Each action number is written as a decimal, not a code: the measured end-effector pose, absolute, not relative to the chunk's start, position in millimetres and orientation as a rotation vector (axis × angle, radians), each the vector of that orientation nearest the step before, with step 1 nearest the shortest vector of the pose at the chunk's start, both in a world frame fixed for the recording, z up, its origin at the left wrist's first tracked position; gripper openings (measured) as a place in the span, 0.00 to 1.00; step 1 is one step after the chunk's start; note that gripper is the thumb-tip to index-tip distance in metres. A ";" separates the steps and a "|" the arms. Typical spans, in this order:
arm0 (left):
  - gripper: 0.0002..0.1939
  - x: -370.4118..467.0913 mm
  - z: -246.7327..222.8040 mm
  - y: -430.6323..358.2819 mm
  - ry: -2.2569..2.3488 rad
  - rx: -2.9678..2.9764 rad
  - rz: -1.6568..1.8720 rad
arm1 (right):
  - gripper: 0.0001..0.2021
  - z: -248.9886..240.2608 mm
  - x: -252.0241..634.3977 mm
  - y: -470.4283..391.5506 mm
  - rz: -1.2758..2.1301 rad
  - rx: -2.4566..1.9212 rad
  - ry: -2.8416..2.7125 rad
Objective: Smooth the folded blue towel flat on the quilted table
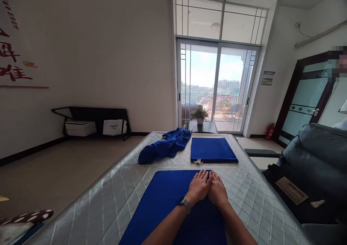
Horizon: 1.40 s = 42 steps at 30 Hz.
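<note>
One flat blue cloth (pixel 159 201) lies at the near part of a bed-like top with a shiny silver quilted cover (pixel 105 198). The left hand (pixel 199 187) and the right hand (pixel 218 192) press flat on it, near its far edge. They touch each other, and their fingers are straight and close together, not clamped on anything. A grey watch (pixel 186 202) is on the left wrist. Just past the hands is a neat folded blue cloth (pixel 213 149), with a white tag (pixel 198 162) at its near edge. To its left lies a crumpled blue cloth (pixel 165 145). Farther out, a potted plant (pixel 200 114) sits on a small dark table (pixel 203 127) by the glass doors (pixel 203 75). A big dark chair (pixel 311 147) is on the right.
</note>
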<state>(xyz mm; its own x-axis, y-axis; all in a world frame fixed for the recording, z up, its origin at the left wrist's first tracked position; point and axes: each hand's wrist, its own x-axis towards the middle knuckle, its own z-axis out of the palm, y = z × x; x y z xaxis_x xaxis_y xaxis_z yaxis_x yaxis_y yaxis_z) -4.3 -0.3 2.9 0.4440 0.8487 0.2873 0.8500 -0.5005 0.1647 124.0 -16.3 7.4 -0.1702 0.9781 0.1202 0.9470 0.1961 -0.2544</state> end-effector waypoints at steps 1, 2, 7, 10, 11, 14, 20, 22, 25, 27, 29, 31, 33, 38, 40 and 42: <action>0.31 -9.0 2.4 -1.0 -1.596 -2.645 -0.525 | 0.30 7.8 123.4 -16.0 0.184 -1.842 -2.212; 0.31 -13.6 2.1 -1.5 -1.625 -2.622 -0.525 | 0.30 8.3 122.8 -15.6 0.190 -1.850 -2.205; 0.34 -35.6 0.4 -1.0 -1.736 -2.545 -0.529 | 0.32 8.9 120.6 -13.6 0.186 -1.880 -2.175; 0.35 -48.2 0.0 -0.5 -1.768 -2.528 -0.526 | 0.32 9.3 120.2 -13.3 0.176 -1.887 -2.174; 0.35 -52.3 0.1 -0.7 -1.780 -2.522 -0.523 | 0.32 9.7 120.2 -13.4 0.172 -1.890 -2.176; 0.37 -63.7 1.0 -1.8 -1.815 -2.506 -0.507 | 0.32 11.4 120.4 -14.2 0.162 -1.893 -2.184; 0.37 -86.0 1.8 -2.1 -1.864 -2.470 -0.476 | 0.32 14.5 120.7 -16.3 0.192 -1.897 -2.178; 0.38 -95.7 1.6 -1.1 -1.876 -2.461 -0.462 | 0.32 14.7 120.7 -16.7 0.192 -1.900 -2.175; 0.38 -114.4 1.0 0.5 -1.910 -2.431 -0.444 | 0.32 14.2 121.0 -16.8 0.177 -1.892 -2.182; 0.38 -129.0 0.5 1.2 -1.940 -2.398 -0.437 | 0.32 13.5 121.2 -16.6 0.170 -1.888 -2.183; 0.38 -144.6 -0.3 1.1 -1.965 -2.367 -0.429 | 0.32 12.8 121.4 -16.2 0.165 -1.888 -2.183; 0.37 -160.2 -1.3 0.2 -1.986 -2.340 -0.418 | 0.32 12.4 121.6 -15.7 0.158 -1.891 -2.186; 0.37 -175.1 -2.4 -1.2 -2.006 -2.317 -0.409 | 0.32 12.3 121.5 -15.4 0.154 -1.894 -2.190; 0.38 -206.0 -6.6 -4.8 -2.024 -2.294 -0.408 | 0.32 11.5 121.2 -14.5 0.153 -1.904 -2.188; 0.38 -214.7 -9.4 -5.3 -2.023 -2.299 -0.411 | 0.32 10.8 121.0 -13.8 0.152 -1.907 -2.187; 0.39 -220.4 -12.3 -5.2 -2.016 -2.302 -0.419 | 0.32 10.5 120.8 -13.3 0.155 -1.905 -2.192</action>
<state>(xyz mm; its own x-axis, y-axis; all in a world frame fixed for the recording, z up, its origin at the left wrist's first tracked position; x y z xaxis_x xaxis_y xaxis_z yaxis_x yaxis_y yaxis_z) -220.4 -5.2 -12.3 0.1114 0.9652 0.2366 0.9796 -0.1467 0.1372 120.8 -13.3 10.5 -0.1263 0.9864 0.1053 0.9617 0.1478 -0.2308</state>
